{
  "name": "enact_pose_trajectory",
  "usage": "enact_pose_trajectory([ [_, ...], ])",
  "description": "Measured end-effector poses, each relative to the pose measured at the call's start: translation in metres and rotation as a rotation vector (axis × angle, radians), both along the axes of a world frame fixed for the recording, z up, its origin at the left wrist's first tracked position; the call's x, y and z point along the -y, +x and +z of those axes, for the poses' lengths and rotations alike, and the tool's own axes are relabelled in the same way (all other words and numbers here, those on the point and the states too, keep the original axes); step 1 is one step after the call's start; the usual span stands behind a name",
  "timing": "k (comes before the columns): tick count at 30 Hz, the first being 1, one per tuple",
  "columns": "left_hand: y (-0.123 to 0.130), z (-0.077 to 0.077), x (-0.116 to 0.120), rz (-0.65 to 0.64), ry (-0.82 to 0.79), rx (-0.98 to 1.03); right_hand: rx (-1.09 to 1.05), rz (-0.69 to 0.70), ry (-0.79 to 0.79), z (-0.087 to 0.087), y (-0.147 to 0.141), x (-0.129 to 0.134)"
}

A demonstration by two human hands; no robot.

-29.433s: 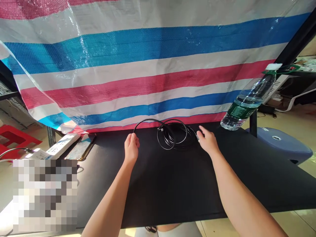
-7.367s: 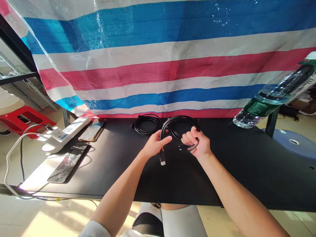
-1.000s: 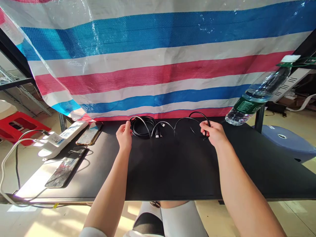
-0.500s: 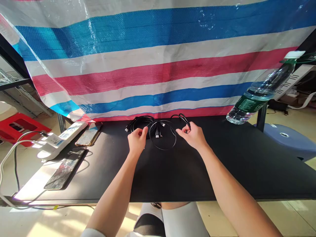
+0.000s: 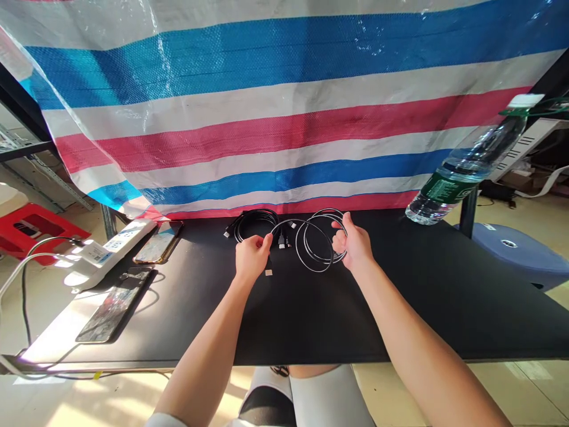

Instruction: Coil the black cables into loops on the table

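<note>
Between my hands a thin black USB cable (image 5: 299, 252) hangs in loose loops over the table. My right hand (image 5: 354, 243) is closed round the right side of these loops, thumb up. My left hand (image 5: 252, 256) pinches the cable close to one end, and a flat metal USB plug (image 5: 268, 273) pokes out below the fingers. Just behind my left hand lies a coiled bundle of black cables (image 5: 256, 216) on the black tabletop (image 5: 311, 320). Several connector ends (image 5: 281, 241) of other cables rest right of that bundle, partly seen through the loops.
On the left lie two phones (image 5: 116, 305) (image 5: 159, 242) and a white power strip (image 5: 118, 243) with plugged-in cords. A water bottle (image 5: 448, 184) leans at the back right. A striped plastic sheet (image 5: 284, 118) hangs behind the table. A blue stool (image 5: 518, 249) stands right.
The cable in my hands has gone from one visible loop to several loops gathered in my right hand. My left hand has shifted slightly right, and the USB plug below it now shows.
</note>
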State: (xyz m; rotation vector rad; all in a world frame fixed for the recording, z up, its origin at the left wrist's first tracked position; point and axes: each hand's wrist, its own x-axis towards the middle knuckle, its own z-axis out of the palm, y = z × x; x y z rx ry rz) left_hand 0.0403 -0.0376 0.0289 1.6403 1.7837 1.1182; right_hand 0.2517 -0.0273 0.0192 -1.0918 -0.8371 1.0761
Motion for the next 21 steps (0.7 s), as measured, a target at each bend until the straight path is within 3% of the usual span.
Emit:
enact_pose_trajectory([
  [4, 0.006, -0.002, 0.001, 0.035, -0.003, -0.054, 0.12, 0.13, 0.051, -0.002, -0.009, 0.007],
  [9, 0.007, -0.005, 0.001, 0.012, 0.024, 0.047, 0.374, 0.163, 0.1, 0.002, -0.011, 0.015],
  [13, 0.008, -0.006, 0.004, -0.123, -0.042, 0.237, 0.16, 0.269, 0.142, 0.009, -0.011, 0.022],
  [17, 0.01, -0.005, 0.007, -0.361, -0.145, 0.341, 0.019, 0.459, 0.184, 0.012, -0.016, 0.027],
  [19, 0.009, -0.005, 0.008, -0.412, -0.158, 0.328, 0.088, 0.451, 0.185, 0.011, -0.017, 0.027],
  [21, 0.008, -0.004, 0.007, -0.367, -0.111, 0.285, 0.301, 0.334, 0.192, 0.009, -0.015, 0.025],
])
